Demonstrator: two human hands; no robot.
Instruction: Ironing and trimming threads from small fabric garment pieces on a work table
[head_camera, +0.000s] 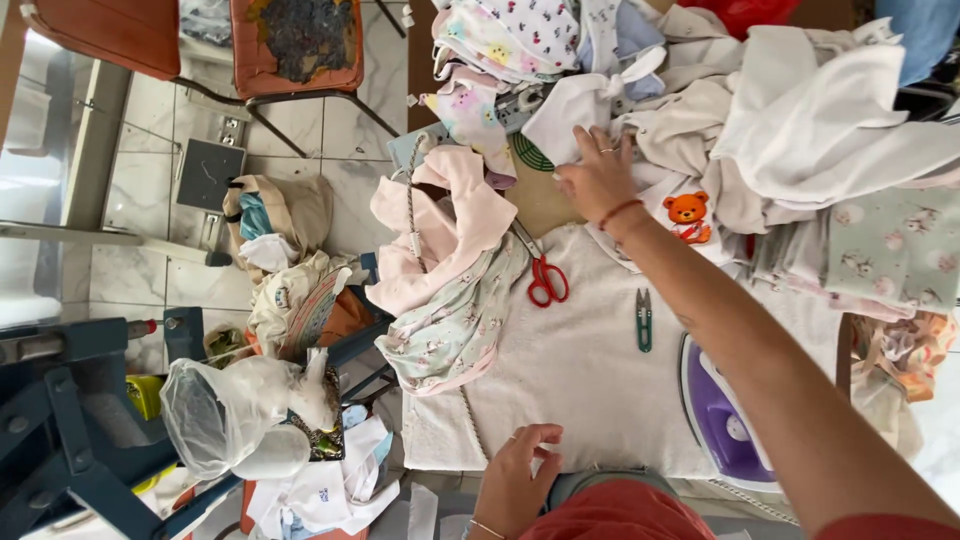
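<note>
My right hand (598, 178) reaches across the table to the heap of baby clothes (800, 130). Its fingers are spread on a white piece of cloth (570, 110), beside a garment with an orange bear print (687, 213). It wears a ring and a red thread bracelet. My left hand (515, 472) rests near my body on the front edge of the white towel-like cover (590, 370), fingers loosely curled with nothing seen in them. Red-handled scissors (545, 277) and small green thread snips (644, 320) lie on the cover between the hands.
A purple and white iron (722, 420) sits under my right forearm. Pink and floral fabric (450, 270) hangs over the table's left edge. On the tiled floor to the left are a blue metal frame (70, 430), a clear plastic bag (225, 410), cloth bags and orange chairs (295, 45).
</note>
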